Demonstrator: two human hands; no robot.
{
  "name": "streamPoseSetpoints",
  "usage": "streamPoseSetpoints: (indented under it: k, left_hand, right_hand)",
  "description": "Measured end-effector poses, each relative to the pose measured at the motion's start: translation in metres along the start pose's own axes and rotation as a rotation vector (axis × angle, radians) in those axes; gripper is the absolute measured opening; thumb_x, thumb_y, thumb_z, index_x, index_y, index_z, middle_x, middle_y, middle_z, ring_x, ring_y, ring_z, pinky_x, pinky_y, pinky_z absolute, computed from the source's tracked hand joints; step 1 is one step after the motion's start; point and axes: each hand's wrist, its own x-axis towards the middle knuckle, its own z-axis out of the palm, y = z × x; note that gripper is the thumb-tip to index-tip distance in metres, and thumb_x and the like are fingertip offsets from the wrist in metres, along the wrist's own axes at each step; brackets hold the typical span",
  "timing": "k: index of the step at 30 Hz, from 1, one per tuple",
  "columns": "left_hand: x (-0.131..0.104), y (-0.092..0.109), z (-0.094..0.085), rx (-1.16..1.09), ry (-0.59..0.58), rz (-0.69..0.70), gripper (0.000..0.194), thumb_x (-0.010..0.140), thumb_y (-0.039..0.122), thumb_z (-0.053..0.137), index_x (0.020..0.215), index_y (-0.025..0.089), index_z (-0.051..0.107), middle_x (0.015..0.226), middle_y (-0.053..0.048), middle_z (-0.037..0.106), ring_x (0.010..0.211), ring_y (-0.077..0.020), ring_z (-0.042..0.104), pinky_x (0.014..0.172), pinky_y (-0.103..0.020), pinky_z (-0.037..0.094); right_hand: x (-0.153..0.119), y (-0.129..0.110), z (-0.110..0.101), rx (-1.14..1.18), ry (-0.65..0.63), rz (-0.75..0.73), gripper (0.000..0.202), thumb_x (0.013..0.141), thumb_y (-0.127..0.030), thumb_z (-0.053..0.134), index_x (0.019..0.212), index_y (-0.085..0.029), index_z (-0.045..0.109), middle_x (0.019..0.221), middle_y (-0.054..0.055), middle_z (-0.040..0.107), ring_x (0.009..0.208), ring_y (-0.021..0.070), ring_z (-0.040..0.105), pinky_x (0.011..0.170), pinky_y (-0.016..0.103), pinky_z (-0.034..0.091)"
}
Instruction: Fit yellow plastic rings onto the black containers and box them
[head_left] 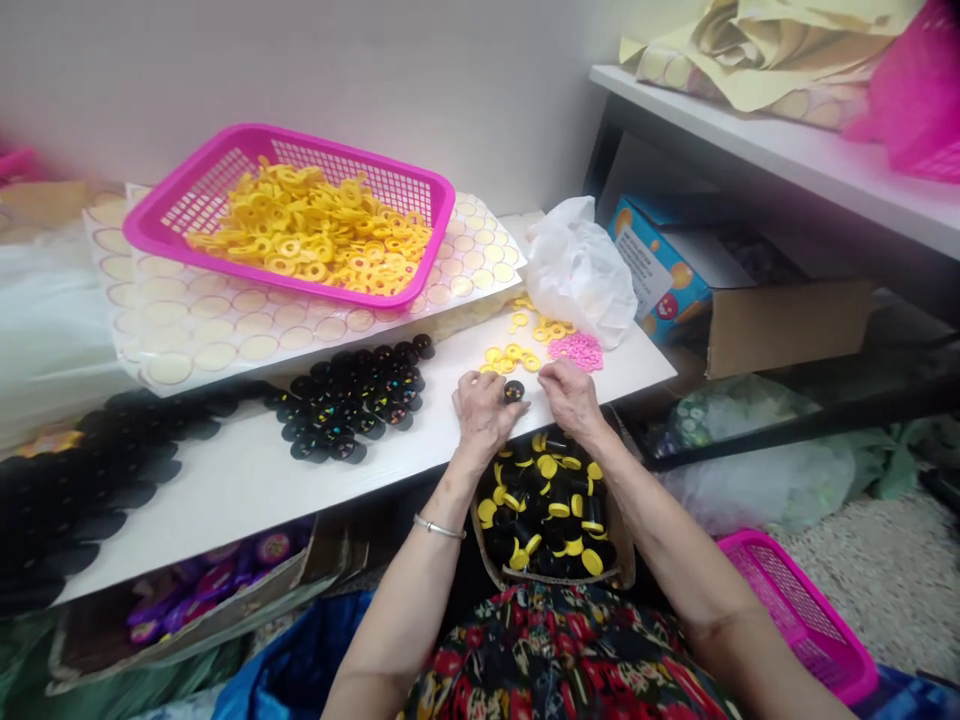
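Note:
My left hand (480, 408) is closed around a small round black container (514, 391), its open top facing up with tiny coloured bits inside. Just to the right, my right hand (570, 397) is pinched; whatever lies between its fingertips is too small to make out. Beyond the hands, several yellow rings (512, 358) lie on the white table (405, 455), beside a pile of small pink pieces (576, 350). Below my wrists stands a box (626, 570) full of black containers with yellow lids (559, 508). Left of my hands, many open black containers (352, 400) stand grouped on the table.
A pink basket (431, 255) of yellow ring pieces (300, 225) rests on sheets with printed circles (259, 345). A white plastic bag (577, 265) sits behind the pink pieces. At right are a blue carton (660, 265), a shelf (750, 135) and a lower pink basket (799, 615).

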Motion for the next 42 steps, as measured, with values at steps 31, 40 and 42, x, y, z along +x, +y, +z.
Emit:
streamPoseSetpoints:
  k: [31, 40, 42]
  left_hand:
    - [0.001, -0.012, 0.013, -0.133, 0.013, 0.028, 0.014, 0.064, 0.031, 0.065, 0.075, 0.023, 0.068, 0.069, -0.002, 0.066, 0.099, -0.0253, 0.047, 0.09, -0.039, 0.033]
    - [-0.005, -0.018, 0.007, -0.191, 0.073, 0.013, 0.044, 0.055, 0.038, 0.073, 0.095, 0.02, 0.066, 0.088, -0.004, 0.064, 0.101, -0.0257, 0.045, 0.088, -0.037, 0.037]
    - [-0.01, -0.021, 0.0, -0.178, 0.098, -0.018, 0.035, 0.062, 0.037, 0.069, 0.092, 0.019, 0.066, 0.091, -0.006, 0.063, 0.099, -0.0242, 0.046, 0.087, -0.036, 0.037]
  right_hand:
    - [0.016, -0.034, 0.007, -0.17, -0.4, -0.163, 0.02, 0.08, -0.012, 0.046, 0.077, -0.017, 0.065, 0.078, 0.004, 0.055, 0.075, 0.0152, 0.05, 0.065, 0.025, 0.037]
    - [-0.006, -0.005, -0.005, 0.431, -0.091, 0.116, 0.008, 0.07, -0.023, 0.06, 0.073, -0.017, 0.065, 0.069, 0.0, 0.057, 0.066, 0.0134, 0.052, 0.064, 0.027, 0.041]
    - [-0.016, -0.003, -0.007, 0.434, -0.073, 0.178, 0.009, 0.07, -0.024, 0.06, 0.071, -0.016, 0.064, 0.069, 0.0, 0.058, 0.065, 0.0134, 0.053, 0.064, 0.027, 0.041]
